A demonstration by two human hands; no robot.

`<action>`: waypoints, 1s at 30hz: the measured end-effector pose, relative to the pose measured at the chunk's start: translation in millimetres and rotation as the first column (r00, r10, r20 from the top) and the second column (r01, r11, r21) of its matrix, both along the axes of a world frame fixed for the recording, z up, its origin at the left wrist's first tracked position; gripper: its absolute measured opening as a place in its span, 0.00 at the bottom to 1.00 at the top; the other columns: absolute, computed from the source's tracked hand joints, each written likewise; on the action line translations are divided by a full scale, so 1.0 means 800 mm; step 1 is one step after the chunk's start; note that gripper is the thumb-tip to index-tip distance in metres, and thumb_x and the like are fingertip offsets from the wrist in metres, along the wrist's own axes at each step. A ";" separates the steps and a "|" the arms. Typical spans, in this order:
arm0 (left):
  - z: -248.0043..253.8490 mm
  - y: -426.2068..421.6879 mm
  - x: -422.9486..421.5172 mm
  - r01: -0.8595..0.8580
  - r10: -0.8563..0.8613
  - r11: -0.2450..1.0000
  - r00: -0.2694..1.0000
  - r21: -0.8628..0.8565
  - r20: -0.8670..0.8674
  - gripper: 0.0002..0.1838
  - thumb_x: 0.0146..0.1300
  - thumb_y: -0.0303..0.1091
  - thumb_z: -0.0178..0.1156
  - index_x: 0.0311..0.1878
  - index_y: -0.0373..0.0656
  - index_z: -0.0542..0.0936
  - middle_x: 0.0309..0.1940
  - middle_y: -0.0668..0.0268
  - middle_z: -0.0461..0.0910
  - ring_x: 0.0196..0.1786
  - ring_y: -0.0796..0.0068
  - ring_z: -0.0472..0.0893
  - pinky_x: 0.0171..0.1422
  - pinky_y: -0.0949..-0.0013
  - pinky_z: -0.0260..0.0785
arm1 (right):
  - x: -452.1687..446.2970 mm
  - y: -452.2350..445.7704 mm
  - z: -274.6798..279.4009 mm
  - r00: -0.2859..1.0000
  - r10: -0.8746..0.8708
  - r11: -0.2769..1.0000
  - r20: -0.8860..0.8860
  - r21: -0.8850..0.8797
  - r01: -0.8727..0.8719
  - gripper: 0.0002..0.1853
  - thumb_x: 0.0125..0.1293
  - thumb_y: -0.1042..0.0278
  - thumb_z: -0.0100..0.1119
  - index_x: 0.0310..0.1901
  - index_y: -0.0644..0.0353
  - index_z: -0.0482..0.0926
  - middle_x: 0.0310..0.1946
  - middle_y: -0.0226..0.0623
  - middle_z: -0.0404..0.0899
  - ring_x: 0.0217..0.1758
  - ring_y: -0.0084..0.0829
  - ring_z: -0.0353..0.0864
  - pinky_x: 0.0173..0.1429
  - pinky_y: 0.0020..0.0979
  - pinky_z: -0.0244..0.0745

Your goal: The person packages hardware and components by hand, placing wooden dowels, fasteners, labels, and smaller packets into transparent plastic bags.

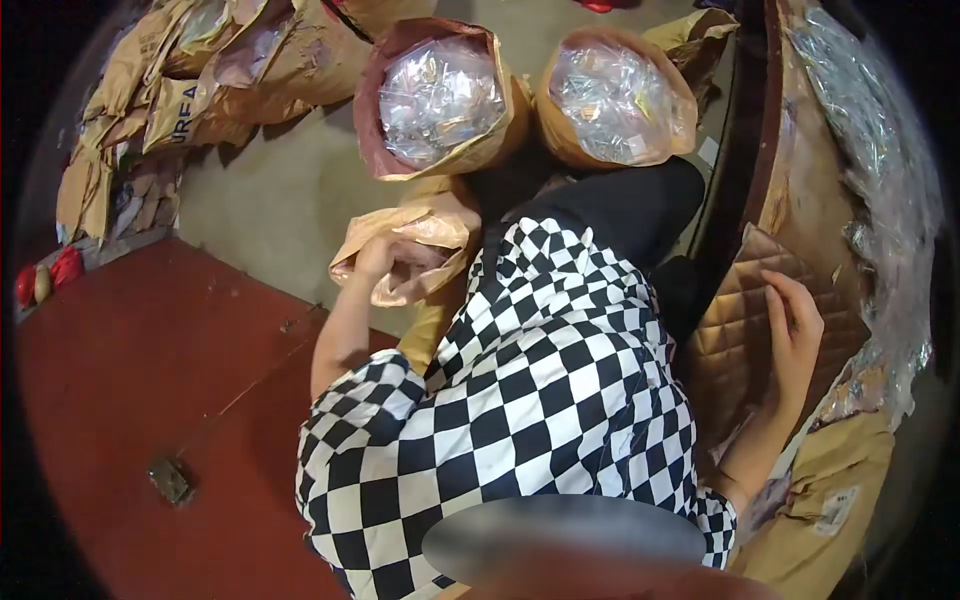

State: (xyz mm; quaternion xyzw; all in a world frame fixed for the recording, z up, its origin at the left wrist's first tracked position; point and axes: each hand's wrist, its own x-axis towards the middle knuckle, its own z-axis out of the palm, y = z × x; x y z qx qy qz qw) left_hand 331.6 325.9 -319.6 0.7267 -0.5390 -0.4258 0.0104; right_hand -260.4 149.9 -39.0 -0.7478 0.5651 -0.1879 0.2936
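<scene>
My left hand (374,259) reaches into the mouth of a small crumpled paper bag (440,228), its fingertips hidden inside by the rim. Pinkish clear material shows in that bag. Over a brown quilted pad (735,320) at the right is my right hand (797,318), its fingers stretched out and apart, with nothing visible in them. Two larger paper sacks, a left one (512,115) and a right one (688,115), stand upright in front of me, both full of clear crinkled plastic pieces.
Folded brown paper sacks (290,75) are heaped at the upper left. A red surface (130,340) spreads across the left, bearing a small dark block (171,481). Clear plastic sheeting (890,170) runs down the far right, above more brown paper (840,480).
</scene>
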 end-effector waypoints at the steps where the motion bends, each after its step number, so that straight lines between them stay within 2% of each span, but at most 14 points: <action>1: -0.028 0.008 0.000 0.072 -0.025 0.984 0.963 -0.165 0.268 0.21 0.54 0.22 0.65 0.54 0.39 0.79 0.42 0.61 0.83 0.46 0.67 0.82 0.53 0.64 0.74 | -0.002 0.002 0.000 1.000 -0.006 1.000 -0.027 0.016 0.007 0.08 0.69 0.79 0.56 0.47 0.68 0.80 0.42 0.38 0.82 0.48 0.30 0.80 0.56 0.27 0.71; 5: -0.141 0.040 0.031 -0.443 0.444 0.896 0.887 0.033 -0.125 0.26 0.59 0.32 0.66 0.61 0.39 0.73 0.49 0.58 0.80 0.52 0.59 0.80 0.56 0.61 0.73 | -0.019 0.018 0.001 0.991 -0.084 0.994 -0.103 0.068 0.091 0.09 0.70 0.77 0.55 0.49 0.68 0.80 0.45 0.36 0.82 0.51 0.27 0.79 0.59 0.25 0.70; 7: -0.097 0.000 -0.006 -0.830 0.962 0.252 0.270 0.498 -0.037 0.32 0.59 0.47 0.65 0.61 0.39 0.71 0.52 0.54 0.79 0.55 0.54 0.77 0.60 0.56 0.70 | -0.035 0.028 -0.007 0.988 -0.124 0.988 -0.091 0.084 0.132 0.09 0.70 0.77 0.55 0.49 0.68 0.80 0.45 0.36 0.82 0.52 0.27 0.79 0.59 0.25 0.70; 8: -0.084 -0.009 -0.018 -0.769 0.991 0.132 0.095 0.625 -0.093 0.38 0.56 0.60 0.64 0.59 0.38 0.72 0.53 0.54 0.78 0.59 0.56 0.75 0.61 0.56 0.69 | -0.039 0.033 -0.009 0.985 -0.158 0.981 -0.073 0.103 0.165 0.09 0.71 0.76 0.55 0.49 0.68 0.80 0.46 0.36 0.82 0.52 0.26 0.79 0.59 0.25 0.70; 11: -0.117 -0.024 -0.037 -0.810 0.975 0.021 -0.114 0.586 -0.192 0.39 0.59 0.59 0.62 0.66 0.42 0.68 0.62 0.47 0.70 0.60 0.54 0.74 0.67 0.54 0.63 | -0.041 0.044 -0.013 0.973 -0.221 0.961 -0.066 0.156 0.229 0.09 0.71 0.75 0.55 0.50 0.67 0.80 0.46 0.36 0.82 0.52 0.26 0.79 0.59 0.25 0.70; 12: -0.131 -0.022 -0.036 -0.745 0.893 0.119 -0.208 0.656 -0.398 0.31 0.62 0.54 0.63 0.61 0.44 0.72 0.55 0.52 0.76 0.51 0.58 0.79 0.55 0.55 0.72 | -0.041 0.047 -0.017 0.972 -0.224 0.959 -0.067 0.160 0.232 0.09 0.71 0.75 0.55 0.50 0.67 0.80 0.46 0.36 0.82 0.52 0.26 0.79 0.59 0.25 0.70; 13: -0.179 -0.015 -0.021 -0.745 0.896 0.117 -0.206 0.657 -0.394 0.31 0.62 0.54 0.63 0.61 0.44 0.72 0.55 0.52 0.76 0.51 0.58 0.79 0.55 0.55 0.72 | -0.041 0.049 -0.020 0.973 -0.222 0.964 -0.064 0.137 0.229 0.09 0.71 0.75 0.56 0.49 0.67 0.81 0.45 0.37 0.83 0.50 0.28 0.80 0.58 0.27 0.71; 15: -0.259 -0.031 0.007 -0.998 0.816 0.038 0.007 0.041 -0.578 0.26 0.60 0.34 0.66 0.59 0.37 0.71 0.48 0.54 0.78 0.47 0.60 0.81 0.44 0.61 0.77 | -0.043 0.049 -0.024 0.973 -0.220 0.967 -0.064 0.116 0.226 0.09 0.70 0.76 0.56 0.48 0.66 0.81 0.44 0.39 0.83 0.48 0.30 0.81 0.57 0.28 0.72; 17: -0.219 -0.104 0.003 -0.967 0.758 0.181 0.254 -0.180 -0.601 0.21 0.63 0.35 0.63 0.58 0.42 0.73 0.46 0.61 0.81 0.44 0.63 0.81 0.44 0.56 0.77 | -0.046 0.049 -0.024 0.974 -0.217 0.967 -0.063 0.126 0.223 0.09 0.70 0.75 0.56 0.48 0.66 0.81 0.44 0.39 0.84 0.48 0.30 0.81 0.57 0.28 0.72; 20: -0.240 -0.143 0.026 -0.928 0.890 0.336 0.368 -0.159 -0.267 0.21 0.59 0.29 0.64 0.56 0.39 0.74 0.45 0.61 0.79 0.44 0.66 0.79 0.48 0.59 0.75 | -0.056 0.045 -0.023 0.972 -0.221 0.956 -0.082 0.179 0.233 0.09 0.71 0.75 0.55 0.49 0.67 0.80 0.46 0.36 0.83 0.51 0.25 0.79 0.59 0.25 0.70; 22: -0.265 -0.141 0.023 -0.850 0.784 0.314 0.484 -0.424 -0.389 0.11 0.58 0.25 0.63 0.43 0.41 0.74 0.34 0.63 0.77 0.27 0.73 0.77 0.25 0.73 0.69 | -0.058 0.043 -0.023 0.973 -0.215 0.958 -0.082 0.177 0.226 0.09 0.71 0.75 0.55 0.49 0.67 0.80 0.46 0.36 0.83 0.51 0.25 0.79 0.59 0.25 0.70; 25: -0.172 -0.130 0.001 -0.796 0.734 0.601 0.584 -0.069 -0.347 0.13 0.58 0.29 0.64 0.46 0.41 0.76 0.34 0.63 0.78 0.29 0.76 0.77 0.30 0.73 0.70 | -0.057 0.045 -0.021 0.971 -0.223 0.958 -0.091 0.164 0.235 0.09 0.71 0.75 0.55 0.49 0.67 0.81 0.46 0.36 0.83 0.51 0.25 0.79 0.59 0.25 0.70; 29: -0.117 -0.087 -0.040 -0.673 0.595 0.692 0.737 -0.262 -0.322 0.25 0.53 0.36 0.71 0.52 0.37 0.75 0.42 0.62 0.76 0.40 0.66 0.76 0.48 0.65 0.72 | -0.061 0.064 -0.016 0.950 -0.286 0.948 -0.124 0.110 0.299 0.10 0.69 0.75 0.57 0.49 0.64 0.82 0.45 0.38 0.84 0.51 0.29 0.82 0.58 0.27 0.72; 30: -0.024 -0.104 -0.103 -0.832 0.792 0.552 0.504 0.051 -0.345 0.21 0.57 0.37 0.68 0.52 0.39 0.75 0.43 0.62 0.74 0.38 0.67 0.75 0.46 0.67 0.71 | -0.065 0.073 -0.011 0.944 -0.302 0.943 -0.136 0.104 0.317 0.10 0.69 0.74 0.58 0.49 0.63 0.83 0.45 0.39 0.85 0.50 0.31 0.83 0.57 0.29 0.73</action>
